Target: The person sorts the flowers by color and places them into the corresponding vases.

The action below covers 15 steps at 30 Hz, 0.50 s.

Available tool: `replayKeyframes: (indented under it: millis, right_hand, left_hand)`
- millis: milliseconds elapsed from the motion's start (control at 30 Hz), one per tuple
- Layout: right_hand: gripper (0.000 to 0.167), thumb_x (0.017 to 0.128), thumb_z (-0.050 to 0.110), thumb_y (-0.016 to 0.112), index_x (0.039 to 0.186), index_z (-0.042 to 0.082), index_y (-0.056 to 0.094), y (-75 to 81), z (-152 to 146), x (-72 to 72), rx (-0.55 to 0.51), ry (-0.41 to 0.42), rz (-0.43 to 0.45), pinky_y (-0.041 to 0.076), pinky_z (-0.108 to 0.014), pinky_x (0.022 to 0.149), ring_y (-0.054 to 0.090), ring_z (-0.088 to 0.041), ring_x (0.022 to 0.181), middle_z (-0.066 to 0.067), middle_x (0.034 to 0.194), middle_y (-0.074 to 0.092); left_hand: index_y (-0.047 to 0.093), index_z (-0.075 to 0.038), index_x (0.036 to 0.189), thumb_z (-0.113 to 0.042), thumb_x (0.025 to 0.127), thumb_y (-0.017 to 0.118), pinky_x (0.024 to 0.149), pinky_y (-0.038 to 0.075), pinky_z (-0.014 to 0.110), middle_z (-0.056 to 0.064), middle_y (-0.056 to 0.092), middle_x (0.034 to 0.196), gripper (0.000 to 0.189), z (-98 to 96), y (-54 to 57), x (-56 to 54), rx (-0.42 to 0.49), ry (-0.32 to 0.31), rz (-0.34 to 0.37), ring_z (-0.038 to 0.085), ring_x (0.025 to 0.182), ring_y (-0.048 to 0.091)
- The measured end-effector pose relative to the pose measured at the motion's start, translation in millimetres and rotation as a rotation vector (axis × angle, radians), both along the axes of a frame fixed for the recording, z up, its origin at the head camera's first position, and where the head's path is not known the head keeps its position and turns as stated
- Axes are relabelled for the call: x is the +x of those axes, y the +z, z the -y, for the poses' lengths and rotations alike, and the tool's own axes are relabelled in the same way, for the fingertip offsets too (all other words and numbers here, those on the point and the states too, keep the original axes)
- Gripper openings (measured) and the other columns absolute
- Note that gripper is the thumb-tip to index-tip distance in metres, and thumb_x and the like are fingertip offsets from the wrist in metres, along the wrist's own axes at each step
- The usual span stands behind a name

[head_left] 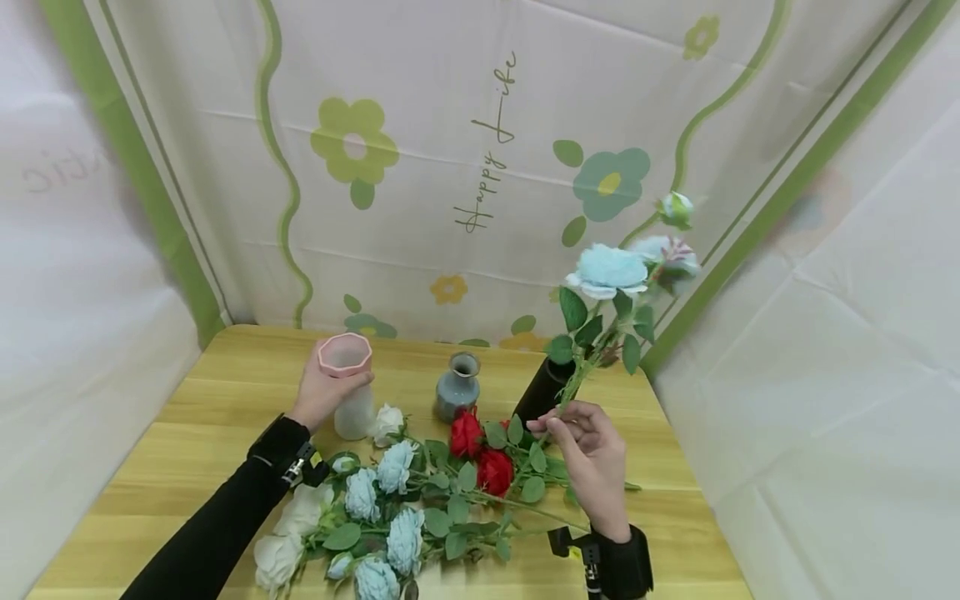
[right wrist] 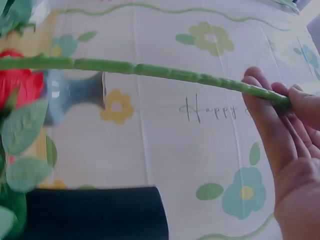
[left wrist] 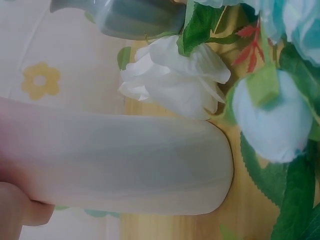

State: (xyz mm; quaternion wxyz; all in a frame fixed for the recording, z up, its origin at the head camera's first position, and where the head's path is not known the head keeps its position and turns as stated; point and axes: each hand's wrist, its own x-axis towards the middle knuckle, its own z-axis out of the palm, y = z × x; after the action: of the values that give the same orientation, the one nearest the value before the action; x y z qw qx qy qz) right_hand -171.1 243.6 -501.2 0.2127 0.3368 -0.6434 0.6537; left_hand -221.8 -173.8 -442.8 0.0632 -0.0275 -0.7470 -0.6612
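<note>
My left hand (head_left: 321, 393) grips a pink-rimmed, pale vase (head_left: 354, 417) around its upper part; the vase stands upright at the left of the table. In the left wrist view, the smooth vase body (left wrist: 150, 160) reaches down beside a white rose (left wrist: 175, 75). My right hand (head_left: 596, 462) pinches a green stem (right wrist: 165, 72) between thumb and fingers. That stem belongs to a light blue artificial flower spray (head_left: 609, 271), raised upright with leaves and a bud. Just behind the right hand is a black vase (head_left: 542, 392), partly hidden by leaves.
A grey-blue vase (head_left: 457, 390) stands at the back middle. Red roses (head_left: 495, 472), blue flowers (head_left: 405, 540) and white roses (head_left: 277, 560) lie across the front of the wooden table (head_left: 161, 467). A printed cloth (head_left: 420, 167) hangs behind it.
</note>
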Motion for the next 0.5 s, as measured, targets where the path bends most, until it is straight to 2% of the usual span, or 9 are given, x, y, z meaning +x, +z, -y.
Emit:
replayKeyframes:
  millis: [67,133,167,200,267,300,400,467,500]
  right_hand:
    - [0.029,0.094,-0.020,0.049,0.122,-0.016,0.044,49.3,25.9,24.8,-0.011,-0.015,0.031,0.053,-0.048,0.084,0.065,-0.038,0.095,-0.028,0.112,0.060]
    - [0.024,0.095,-0.019,0.048,0.119,-0.016,0.045,86.0,47.4,43.0,-0.037,-0.020,0.056,0.052,-0.049,0.084,0.065,-0.038,0.094,-0.028,0.109,0.060]
    - [0.024,0.096,-0.019,0.048,0.119,-0.017,0.045,86.8,49.5,43.3,-0.044,-0.029,0.075,0.052,-0.050,0.084,0.064,-0.039,0.095,-0.029,0.108,0.060]
    - [0.025,0.096,-0.019,0.047,0.120,-0.016,0.045,77.4,47.5,38.2,-0.051,-0.030,0.084,0.052,-0.051,0.085,0.063,-0.040,0.096,-0.030,0.110,0.059]
    - [0.031,0.096,-0.018,0.047,0.126,-0.014,0.044,30.6,33.6,13.2,-0.104,-0.005,0.061,0.051,-0.051,0.086,0.062,-0.041,0.101,-0.031,0.115,0.058]
    - [0.031,0.096,-0.018,0.048,0.127,-0.013,0.043,24.3,33.2,9.9,-0.113,-0.009,0.075,0.051,-0.053,0.087,0.060,-0.044,0.103,-0.033,0.116,0.056]
    - [0.033,0.097,-0.017,0.048,0.129,-0.013,0.042,15.6,35.5,3.6,-0.128,-0.010,0.071,0.051,-0.053,0.087,0.060,-0.045,0.104,-0.034,0.118,0.055]
    - [0.034,0.095,-0.019,0.047,0.128,-0.016,0.042,32.3,45.3,10.9,-0.116,-0.035,0.088,0.051,-0.054,0.087,0.059,-0.047,0.103,-0.035,0.116,0.055]
    - [0.032,0.096,-0.019,0.047,0.127,-0.017,0.042,49.7,53.3,18.5,-0.105,-0.038,0.091,0.050,-0.055,0.087,0.059,-0.048,0.102,-0.035,0.116,0.055]
  left_hand:
    - [0.029,0.004,0.144,-0.003,0.083,0.078,0.095,0.044,0.049,0.029,0.040,0.133,0.079,0.1,-0.2,0.0,-0.001,0.000,0.004,0.040,0.120,0.043]
    - [0.028,0.004,0.144,-0.003,0.083,0.077,0.095,0.044,0.048,0.029,0.040,0.133,0.079,0.4,-0.7,0.4,-0.003,0.000,0.006,0.039,0.121,0.043]
    - [0.028,0.004,0.144,-0.003,0.083,0.077,0.095,0.044,0.047,0.029,0.039,0.134,0.079,0.6,-1.0,0.5,-0.003,0.000,0.008,0.039,0.121,0.042]
    - [0.027,0.004,0.145,-0.003,0.083,0.077,0.095,0.044,0.047,0.029,0.039,0.134,0.079,0.7,-1.3,0.7,-0.004,0.001,0.009,0.039,0.121,0.042]
    - [0.027,0.003,0.145,-0.003,0.084,0.077,0.095,0.044,0.047,0.029,0.039,0.134,0.079,1.0,-1.5,0.8,-0.004,0.001,0.011,0.039,0.121,0.042]
    - [0.027,0.003,0.145,-0.004,0.084,0.077,0.095,0.044,0.047,0.029,0.039,0.134,0.079,1.1,-1.6,0.8,-0.005,0.002,0.009,0.039,0.121,0.042]
    - [0.027,0.003,0.145,-0.004,0.083,0.077,0.095,0.044,0.047,0.029,0.039,0.134,0.080,0.6,-0.7,1.2,-0.005,0.002,0.008,0.039,0.121,0.042]
    - [0.026,0.003,0.145,-0.004,0.084,0.077,0.095,0.043,0.048,0.029,0.039,0.134,0.080,0.5,-0.8,0.9,-0.008,0.000,0.005,0.039,0.121,0.042]
    - [0.026,0.003,0.145,-0.004,0.084,0.077,0.095,0.043,0.048,0.029,0.039,0.134,0.080,0.8,-1.7,0.3,-0.007,-0.001,0.003,0.039,0.121,0.042]
